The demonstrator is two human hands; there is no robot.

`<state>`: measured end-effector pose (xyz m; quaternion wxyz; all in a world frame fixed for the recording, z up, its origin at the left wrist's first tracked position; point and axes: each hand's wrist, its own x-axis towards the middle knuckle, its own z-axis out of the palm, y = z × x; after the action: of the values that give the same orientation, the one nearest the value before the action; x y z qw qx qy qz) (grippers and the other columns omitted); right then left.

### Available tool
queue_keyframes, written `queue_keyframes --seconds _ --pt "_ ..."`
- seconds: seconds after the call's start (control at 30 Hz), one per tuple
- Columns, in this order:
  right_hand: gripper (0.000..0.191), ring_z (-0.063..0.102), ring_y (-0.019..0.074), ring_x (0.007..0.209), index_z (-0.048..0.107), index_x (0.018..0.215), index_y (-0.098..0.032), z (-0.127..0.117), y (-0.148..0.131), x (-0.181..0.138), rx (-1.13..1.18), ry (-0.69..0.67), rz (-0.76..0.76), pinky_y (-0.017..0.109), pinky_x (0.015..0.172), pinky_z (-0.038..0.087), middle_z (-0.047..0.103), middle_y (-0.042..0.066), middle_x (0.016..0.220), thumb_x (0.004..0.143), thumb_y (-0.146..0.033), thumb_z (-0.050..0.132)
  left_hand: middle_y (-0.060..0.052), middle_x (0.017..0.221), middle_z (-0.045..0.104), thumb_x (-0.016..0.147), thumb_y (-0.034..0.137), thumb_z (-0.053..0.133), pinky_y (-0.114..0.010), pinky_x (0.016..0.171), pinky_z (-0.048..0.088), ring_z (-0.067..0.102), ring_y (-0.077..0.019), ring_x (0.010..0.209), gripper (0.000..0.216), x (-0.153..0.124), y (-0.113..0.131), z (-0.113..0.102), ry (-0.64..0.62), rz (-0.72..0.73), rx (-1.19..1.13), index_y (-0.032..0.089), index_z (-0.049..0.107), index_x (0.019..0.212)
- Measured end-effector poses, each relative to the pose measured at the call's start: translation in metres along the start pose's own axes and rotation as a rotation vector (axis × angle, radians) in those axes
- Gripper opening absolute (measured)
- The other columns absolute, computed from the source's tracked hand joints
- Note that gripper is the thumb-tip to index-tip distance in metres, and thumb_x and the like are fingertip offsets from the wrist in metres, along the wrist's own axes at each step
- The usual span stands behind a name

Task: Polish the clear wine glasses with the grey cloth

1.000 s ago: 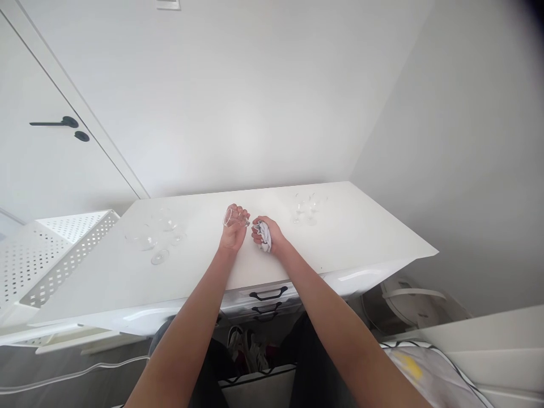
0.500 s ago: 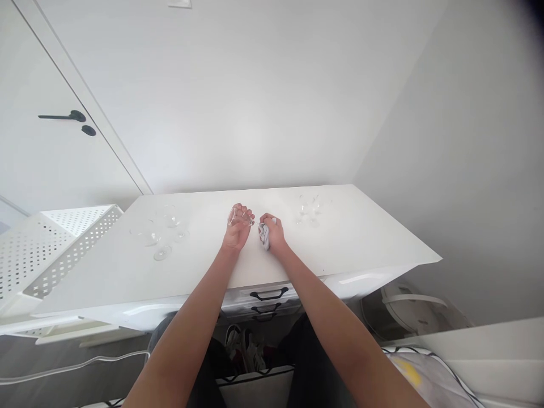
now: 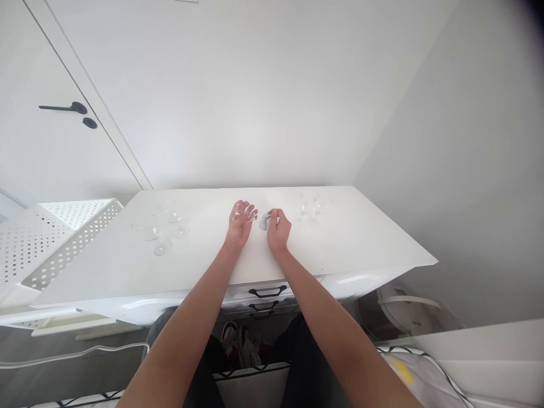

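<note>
My left hand (image 3: 239,229) is closed around the bowl of a clear wine glass (image 3: 254,216), which lies sideways above the white cabinet top (image 3: 204,266). My right hand (image 3: 279,229) grips a crumpled grey cloth (image 3: 264,221) at the stem end of this glass. Fingers and cloth hide the glass's foot. Both hands are close together near the middle of the top.
Clear stemmed glasses (image 3: 162,248) are at the left of the top, and more glasses (image 3: 310,207) are at the back right. A white perforated rack (image 3: 38,238) adjoins the left side. Black drawer handles (image 3: 267,292) project from the cabinet's front.
My right hand has turned with the cloth, its fingers now curled upward at the stem end. My left hand has rotated the glass, so its rim shows less. The view has shifted slightly.
</note>
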<state>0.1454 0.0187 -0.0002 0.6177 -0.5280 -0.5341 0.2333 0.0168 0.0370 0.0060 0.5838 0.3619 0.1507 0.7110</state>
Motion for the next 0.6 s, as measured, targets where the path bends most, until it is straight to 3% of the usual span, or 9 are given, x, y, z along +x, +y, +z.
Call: queue_keyframes --seconds 0.13,0.23,0.33,0.43,0.5,0.6 --pt "0.041 0.056 0.0188 0.073 0.058 0.089 -0.026 -0.004 0.001 0.002 -0.081 0.099 -0.036 0.028 0.073 0.042 0.065 0.002 0.082 0.104 -0.054 0.032 -0.002 0.108 0.060 0.069 0.029 0.094 -0.038 0.098 0.048 0.064 -0.0181 0.105 0.043 0.000 0.002 0.001 0.034 0.006 0.013 0.026 0.064 0.099" --pt "0.044 0.053 0.0193 0.071 0.051 0.080 -0.026 -0.012 0.001 0.003 -0.101 0.189 0.030 0.029 0.070 0.043 0.058 0.002 0.075 0.104 -0.055 0.030 -0.002 0.106 0.061 0.071 0.029 0.092 -0.033 0.090 0.049 0.062 -0.0155 0.099 0.035 0.001 0.006 -0.004 0.158 0.064 0.006 0.023 0.062 0.089" --pt "0.042 0.049 0.0177 0.062 0.051 0.076 -0.026 -0.013 0.001 -0.002 -0.080 0.016 0.041 0.029 0.064 0.042 0.051 -0.001 0.066 0.100 -0.059 0.040 -0.001 0.105 0.060 0.073 0.028 0.090 -0.030 0.083 0.048 0.060 -0.0125 0.092 0.034 0.002 0.007 -0.008 0.271 0.105 -0.004 0.021 0.058 0.082" --pt "0.025 0.052 0.0176 0.064 0.063 0.091 -0.027 -0.002 0.003 -0.009 -0.099 -0.224 -0.089 0.028 0.067 0.042 0.055 -0.002 0.068 0.092 -0.052 0.060 0.000 0.105 0.060 0.072 0.025 0.090 -0.030 0.081 0.047 0.059 -0.0102 0.085 0.035 0.001 0.007 -0.010 0.279 0.097 0.011 0.023 0.059 0.087" --pt "0.021 0.055 0.0198 0.071 0.067 0.100 -0.030 0.008 0.005 -0.012 -0.107 -0.274 -0.139 0.029 0.070 0.041 0.055 -0.001 0.069 0.086 -0.045 0.068 0.001 0.107 0.059 0.073 0.024 0.089 -0.031 0.082 0.047 0.059 -0.0099 0.086 0.035 -0.001 0.006 -0.009 0.248 0.085 0.014 0.024 0.060 0.091" --pt "0.017 0.057 0.0239 0.081 0.067 0.097 -0.029 0.018 0.011 -0.011 -0.152 -0.279 -0.122 0.031 0.073 0.041 0.055 0.001 0.071 0.083 -0.038 0.073 0.000 0.111 0.059 0.072 0.021 0.089 -0.030 0.085 0.048 0.061 -0.0130 0.096 0.037 -0.005 0.007 -0.004 0.160 0.081 0.028 0.026 0.062 0.095"
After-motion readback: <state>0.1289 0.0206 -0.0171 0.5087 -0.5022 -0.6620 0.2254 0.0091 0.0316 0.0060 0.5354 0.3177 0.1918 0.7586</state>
